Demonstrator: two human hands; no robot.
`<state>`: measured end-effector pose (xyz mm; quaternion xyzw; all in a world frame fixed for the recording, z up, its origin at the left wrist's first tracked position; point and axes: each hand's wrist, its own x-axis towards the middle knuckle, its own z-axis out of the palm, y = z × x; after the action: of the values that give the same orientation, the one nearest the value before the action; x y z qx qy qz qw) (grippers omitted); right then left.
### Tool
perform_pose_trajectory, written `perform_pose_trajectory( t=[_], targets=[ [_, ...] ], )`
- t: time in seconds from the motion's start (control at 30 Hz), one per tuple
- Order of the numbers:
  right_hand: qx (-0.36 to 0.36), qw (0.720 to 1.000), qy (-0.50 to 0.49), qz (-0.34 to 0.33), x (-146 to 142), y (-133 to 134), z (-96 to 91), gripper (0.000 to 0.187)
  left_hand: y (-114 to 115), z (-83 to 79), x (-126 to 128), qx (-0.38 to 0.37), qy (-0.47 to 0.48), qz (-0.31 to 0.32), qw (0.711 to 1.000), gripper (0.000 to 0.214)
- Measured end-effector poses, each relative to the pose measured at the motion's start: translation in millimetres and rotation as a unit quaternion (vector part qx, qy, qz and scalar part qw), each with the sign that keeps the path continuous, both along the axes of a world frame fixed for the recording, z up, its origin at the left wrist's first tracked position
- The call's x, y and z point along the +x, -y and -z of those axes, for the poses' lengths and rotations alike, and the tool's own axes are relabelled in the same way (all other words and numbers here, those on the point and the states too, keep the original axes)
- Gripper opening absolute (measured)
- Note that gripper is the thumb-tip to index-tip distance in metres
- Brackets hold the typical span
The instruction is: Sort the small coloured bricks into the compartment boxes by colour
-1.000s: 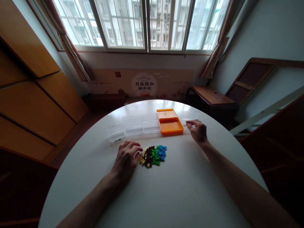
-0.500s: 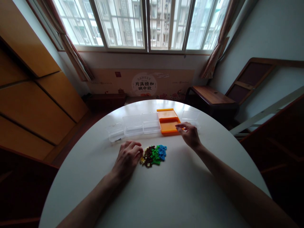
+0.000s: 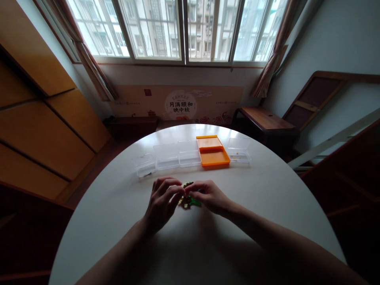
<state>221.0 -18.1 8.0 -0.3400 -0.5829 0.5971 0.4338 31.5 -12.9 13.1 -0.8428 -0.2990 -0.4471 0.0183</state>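
A small pile of brown, green and pale yellow toy bricks [image 3: 186, 203] lies on the white table, mostly covered by my hands. Over its left side, my left hand [image 3: 164, 200] has its thumb and fingertips pinched together. Opposite it, my right hand [image 3: 211, 196] is closed in a pinch, its fingertips meeting those of the left above the bricks. Whatever is between the fingers is too small to make out. The blue bricks are hidden behind my right hand.
Beyond the pile, several clear plastic boxes [image 3: 190, 159] with raised lids stand in a row. Beside them is an open orange box [image 3: 214, 157]. The clear box at the right [image 3: 244, 157] holds a few yellow pieces. The round white table [image 3: 118, 206] curves away toward the window.
My right hand has come back from the boxes at the right to the pile, meeting my left hand. My left hand has shifted slightly to the right.
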Motion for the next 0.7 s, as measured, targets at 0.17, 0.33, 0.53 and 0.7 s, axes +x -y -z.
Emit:
perform_pose_trajectory(
  t=[0.17,0.33,0.53,0.7],
  targets=[
    [0.008,1.0,-0.011,0.006,-1.3,2.1,0.0,0.021,-0.9,-1.3,0.7,0.008,-0.011,0.001,1.0,0.011],
    [0.026,1.0,0.007,0.016,0.6,3.1,-2.2,0.022,-1.2,-1.0,1.3,0.009,-0.009,0.005,1.0,0.009],
    [0.021,0.999,-0.007,0.035,-0.3,3.9,-3.5,0.023,-1.0,-1.5,1.3,0.012,-0.012,0.002,1.0,0.007],
    [0.063,0.996,0.022,0.055,-0.7,3.9,-1.3,0.021,-1.7,-1.0,-0.1,0.016,-0.018,0.006,1.0,0.007]
  ],
)
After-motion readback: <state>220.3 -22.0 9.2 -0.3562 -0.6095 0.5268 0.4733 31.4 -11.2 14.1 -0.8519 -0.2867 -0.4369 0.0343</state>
